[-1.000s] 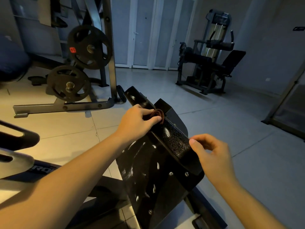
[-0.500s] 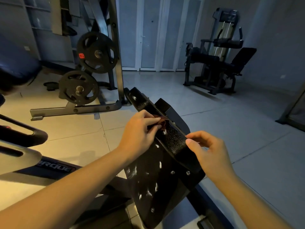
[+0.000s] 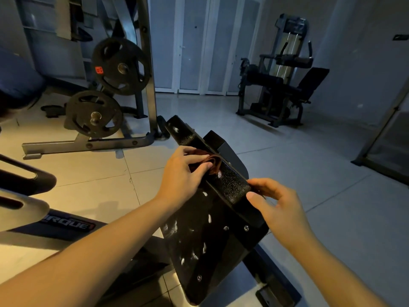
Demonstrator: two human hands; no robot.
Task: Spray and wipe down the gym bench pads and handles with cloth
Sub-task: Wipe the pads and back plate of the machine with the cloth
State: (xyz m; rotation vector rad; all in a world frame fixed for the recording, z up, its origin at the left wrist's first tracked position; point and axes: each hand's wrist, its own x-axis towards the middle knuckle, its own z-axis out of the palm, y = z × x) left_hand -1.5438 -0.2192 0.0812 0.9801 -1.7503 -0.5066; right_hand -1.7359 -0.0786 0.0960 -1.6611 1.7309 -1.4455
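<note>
While wipe step is in hand, we log: bench panel [image 3: 199, 244], white flecks [image 3: 204, 248] on it. Right hand [image 3: 281, 207] curled at lower end of textured bar [image 3: 230, 185], grip unclear. Left hand [image 3: 181, 173] pinches cloth [image 3: 212, 163] against bar's upper part. Next move, we judge: firm stroke of cloth down bar. No container in view. Weight plates [image 3: 120, 65] beyond.

One wide-angle view looks from the person's head, forward and down. Both forearms run up from the lower edge, and the left hand [image 3: 183, 171] and right hand [image 3: 281, 209] sit near mid-frame, close to the lens, at the black bench [image 3: 205, 240] that fills the lower centre. Beyond, the view faces across the tiled floor [image 3: 309, 173] to white doors [image 3: 192, 52] on the far wall, a plate rack [image 3: 119, 85] at upper left, a weight machine [image 3: 281, 85] at upper right.
</note>
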